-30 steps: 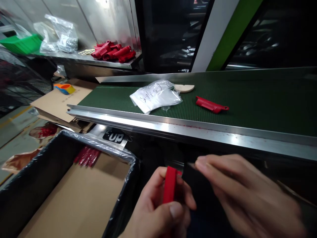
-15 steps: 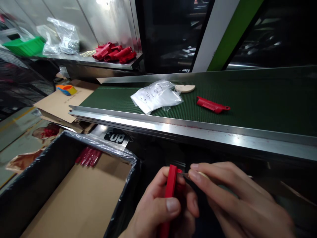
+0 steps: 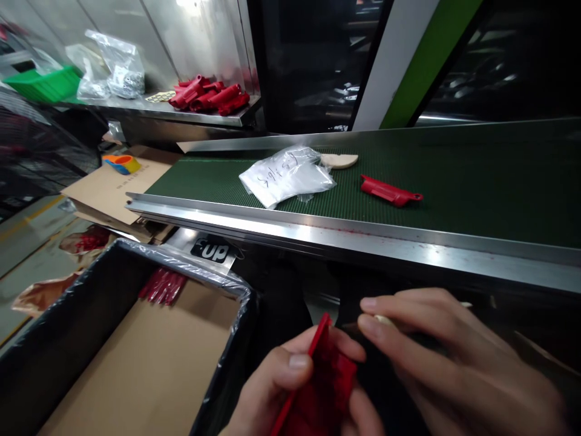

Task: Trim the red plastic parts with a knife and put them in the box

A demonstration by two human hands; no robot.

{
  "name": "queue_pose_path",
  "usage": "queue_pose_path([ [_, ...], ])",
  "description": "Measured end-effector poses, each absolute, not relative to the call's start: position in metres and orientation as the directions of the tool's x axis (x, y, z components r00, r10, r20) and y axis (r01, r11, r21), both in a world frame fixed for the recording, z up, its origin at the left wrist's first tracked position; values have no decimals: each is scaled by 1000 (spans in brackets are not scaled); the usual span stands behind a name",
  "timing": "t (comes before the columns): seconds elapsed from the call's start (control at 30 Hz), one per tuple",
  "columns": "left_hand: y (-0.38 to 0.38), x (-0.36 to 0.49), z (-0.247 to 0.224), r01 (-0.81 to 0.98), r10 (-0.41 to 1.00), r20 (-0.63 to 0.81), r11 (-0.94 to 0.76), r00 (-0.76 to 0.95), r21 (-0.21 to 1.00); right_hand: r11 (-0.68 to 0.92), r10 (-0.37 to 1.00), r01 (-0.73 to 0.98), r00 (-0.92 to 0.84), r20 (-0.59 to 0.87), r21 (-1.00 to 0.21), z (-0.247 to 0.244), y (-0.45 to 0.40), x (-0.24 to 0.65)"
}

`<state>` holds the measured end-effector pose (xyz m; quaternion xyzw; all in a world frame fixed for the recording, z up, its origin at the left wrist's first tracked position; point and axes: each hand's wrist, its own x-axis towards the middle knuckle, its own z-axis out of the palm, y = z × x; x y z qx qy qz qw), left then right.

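My left hand (image 3: 290,369) is closed around a red plastic part (image 3: 324,381) at the bottom centre, its hollow inner side facing up. The fingers cover some of its edges. To the right, my right hand (image 3: 436,351) pinches a thin knife-like tool (image 3: 384,320) with a pale handle. Its narrow tip points left toward the red part, a small gap away; the tip is dark and blurred. A similar red plastic piece (image 3: 391,192) lies on the green conveyor belt (image 3: 476,194) beyond my hands.
On the belt lie a plastic bag (image 3: 285,175) with handwriting and a pale half-round piece (image 3: 339,160). A black-lined box (image 3: 247,297) with cardboard and red pieces stands at left. Red parts (image 3: 209,97) pile on a metal shelf. An orange tape roll (image 3: 122,163) sits on cardboard.
The red part has turned in my left hand, from its narrow outer edge to its hollow side. My right hand and the tool have drawn slightly right, away from it.
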<state>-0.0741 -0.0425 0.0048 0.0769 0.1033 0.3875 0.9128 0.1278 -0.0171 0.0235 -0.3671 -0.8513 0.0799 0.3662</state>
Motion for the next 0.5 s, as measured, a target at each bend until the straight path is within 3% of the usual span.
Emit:
queue_pose_path([
  [0.17,-40,-85,18,-677,695,-361,709,622,198,770,630,542,-569,528,-335,23,-15,130],
  [0.5,-47,-91,11,-641,709,-314,705,631,303,788,607,531,-584,539,-313,25,-14,129],
])
